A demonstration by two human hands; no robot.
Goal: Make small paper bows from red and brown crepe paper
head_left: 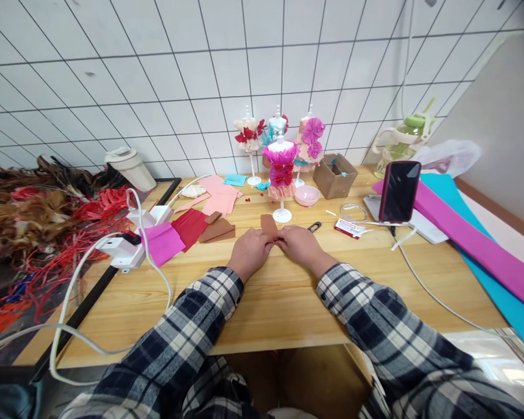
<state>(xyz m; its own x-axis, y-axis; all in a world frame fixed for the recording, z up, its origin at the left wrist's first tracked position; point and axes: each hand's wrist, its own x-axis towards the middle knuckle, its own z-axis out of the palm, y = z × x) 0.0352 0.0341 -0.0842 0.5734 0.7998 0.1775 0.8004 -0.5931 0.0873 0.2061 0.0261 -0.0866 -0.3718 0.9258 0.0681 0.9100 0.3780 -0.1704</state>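
Observation:
Both my hands meet at the middle of the wooden table [288, 302], pinching a small brown piece of crepe paper [268, 224] that sticks up between them. My left hand [248, 250] grips its left side with closed fingers. My right hand [301, 244] grips its right side, fingers curled. Just behind the paper stands a small mannequin in a magenta and red paper dress [282, 169] on a white stand. Scissors [314, 227] lie just right of my right hand.
Red, pink, magenta and brown paper sheets [192, 224] lie at left beside white glue guns [124, 250] and their cables. Feathers and red strips [39, 221] pile far left. Behind: three dressed mannequins [279, 131], a pink bowl [307, 195], a cardboard box [335, 174]. A phone [399, 191] and magenta paper roll [471, 244] sit right.

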